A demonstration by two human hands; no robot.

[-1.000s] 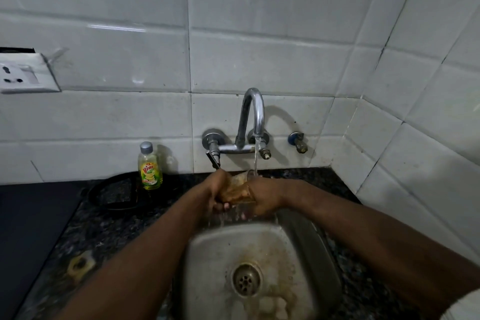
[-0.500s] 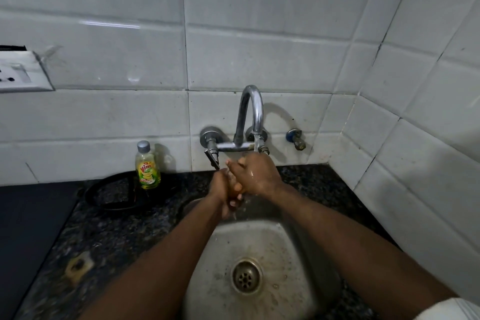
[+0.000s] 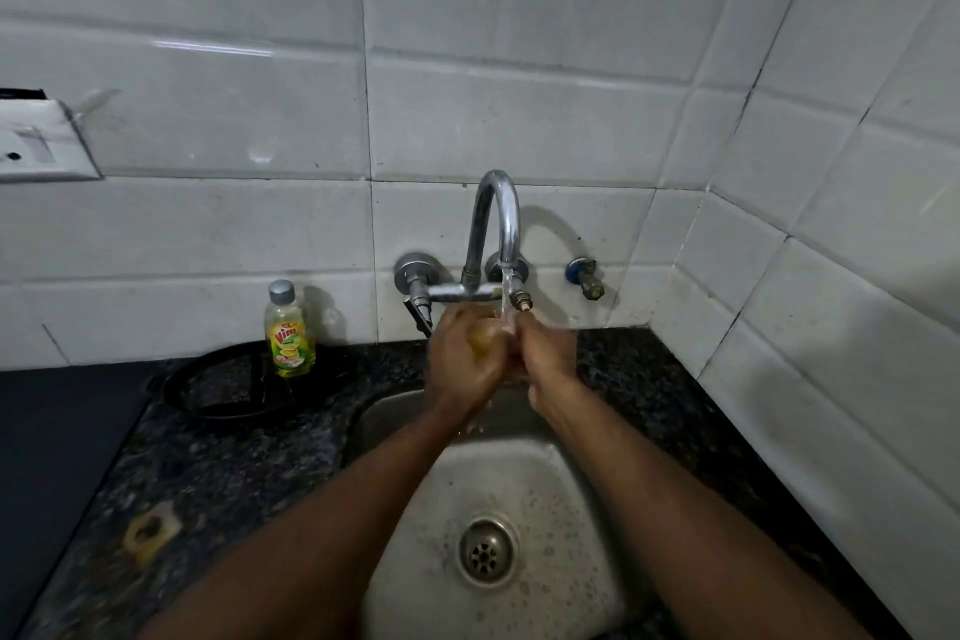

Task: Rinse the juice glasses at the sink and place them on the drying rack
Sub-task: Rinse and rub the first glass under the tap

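— Under the tap [image 3: 498,224], what is changed for us?
— We have lifted the juice glass [image 3: 485,339] from low over the sink [image 3: 582,478] up close to the spout, and water [image 3: 505,296] falls on it; so we judge the rinse continues.
— And our hands?
— Our left grip [image 3: 457,361] curls round the glass, our right grip [image 3: 548,361] clasps its other side; both forearms reach forward over the sink.

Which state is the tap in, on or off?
On: water streams from the tap onto the glass held between left hand and right hand.
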